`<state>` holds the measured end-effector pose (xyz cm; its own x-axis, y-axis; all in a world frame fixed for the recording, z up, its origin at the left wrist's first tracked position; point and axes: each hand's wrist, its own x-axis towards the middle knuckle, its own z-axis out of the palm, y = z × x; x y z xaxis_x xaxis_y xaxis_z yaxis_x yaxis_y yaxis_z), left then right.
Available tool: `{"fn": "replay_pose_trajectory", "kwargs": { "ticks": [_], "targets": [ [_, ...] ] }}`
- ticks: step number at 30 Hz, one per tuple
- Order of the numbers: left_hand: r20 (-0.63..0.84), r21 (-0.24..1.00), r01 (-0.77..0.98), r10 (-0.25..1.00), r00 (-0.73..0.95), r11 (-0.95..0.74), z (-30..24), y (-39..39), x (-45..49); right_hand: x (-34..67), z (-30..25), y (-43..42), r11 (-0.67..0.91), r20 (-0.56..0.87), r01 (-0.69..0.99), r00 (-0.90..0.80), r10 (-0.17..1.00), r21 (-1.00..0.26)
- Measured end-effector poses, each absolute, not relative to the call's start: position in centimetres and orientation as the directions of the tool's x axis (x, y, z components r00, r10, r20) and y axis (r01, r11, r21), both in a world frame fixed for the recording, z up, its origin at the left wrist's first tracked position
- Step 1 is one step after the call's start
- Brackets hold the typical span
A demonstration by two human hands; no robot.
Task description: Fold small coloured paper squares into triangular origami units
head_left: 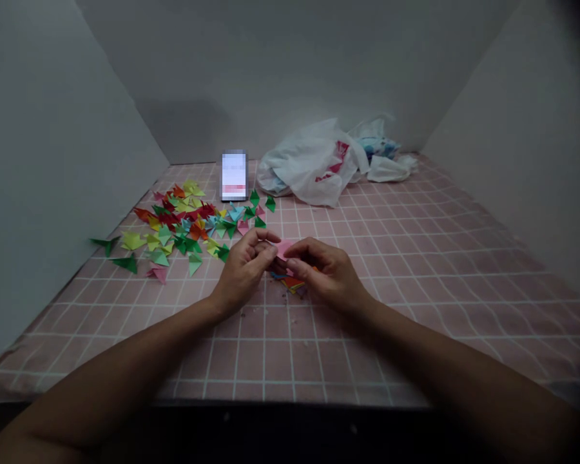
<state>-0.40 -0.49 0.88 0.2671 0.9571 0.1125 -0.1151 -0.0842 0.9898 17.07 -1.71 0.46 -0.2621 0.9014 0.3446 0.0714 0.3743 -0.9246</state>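
Between my two hands is a small piece of pink paper (284,248), partly hidden by the fingers. My left hand (245,267) pinches it from the left side with thumb and fingers. From the right, my right hand (329,270) grips it between thumb and curled fingers. On the table just beneath the hands lies a small stack of coloured paper (290,282), with orange, yellow and blue edges showing. A spread of folded paper pieces (186,243) in green, yellow, red, orange, pink and blue lies beyond my left hand.
A phone (234,175) with a lit, blurred screen stands upright behind the folded pieces. White plastic bags (314,161) are crumpled at the back. The pink checked cloth (415,258) covers the table, with grey-white walls on three sides.
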Motion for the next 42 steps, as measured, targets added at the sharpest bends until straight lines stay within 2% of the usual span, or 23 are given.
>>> {"fn": "replay_pose_trajectory", "kwargs": {
  "ticks": [4,9,14,18,26,30,32,35,38,40,42],
  "targets": [
    [0.162,0.986,-0.087,0.960,0.227,-0.145,0.8,-0.3,-0.4,17.0,0.4,-1.7,0.132,0.156,-0.127,-0.199,0.968,-0.983],
    [0.206,0.978,-0.059,0.945,0.252,-0.198,0.5,-0.2,-0.4,16.7,-0.1,-1.8,-0.081,-0.028,-0.188,-0.271,0.962,-0.979],
    [0.101,0.991,-0.114,0.945,0.312,-0.069,0.5,-0.3,-0.2,16.8,-0.1,-1.7,-0.098,-0.032,-0.239,-0.267,0.963,-0.966],
    [0.000,0.996,-0.081,0.932,0.364,0.032,0.8,-0.6,-0.1,16.9,0.0,-1.8,-0.162,-0.064,-0.276,-0.330,0.942,-0.947],
    [-0.027,0.996,-0.072,0.941,0.339,0.055,0.8,-0.6,-0.4,16.7,-0.4,-1.7,-0.351,-0.157,-0.405,-0.439,0.885,-0.845],
    [-0.016,1.000,0.000,0.952,0.304,0.017,0.8,-0.6,-0.5,16.9,0.0,-1.5,-0.527,-0.289,-0.423,-0.507,0.812,-0.737],
    [0.041,0.999,0.004,0.962,0.269,-0.044,0.8,-0.4,-0.5,17.0,0.1,-1.3,-0.597,-0.354,-0.430,-0.521,0.776,-0.677],
    [0.233,0.969,0.043,0.956,0.177,-0.244,0.9,0.0,-0.6,17.2,0.3,-1.1,-0.650,-0.391,-0.445,-0.544,0.742,-0.616],
    [0.389,0.889,0.160,0.892,0.230,-0.429,1.1,0.4,-0.7,17.3,0.4,-1.1,-0.685,-0.383,-0.427,-0.599,0.704,-0.590],
    [0.437,0.841,0.193,0.845,0.308,-0.505,1.2,0.5,-0.8,17.2,0.4,-1.3,-0.688,-0.364,-0.396,-0.631,0.685,-0.607],
    [0.447,0.828,0.195,0.829,0.337,-0.526,1.3,0.4,-0.9,17.1,0.2,-1.5,-0.626,-0.333,-0.363,-0.608,0.720,-0.691]
  ]
}}
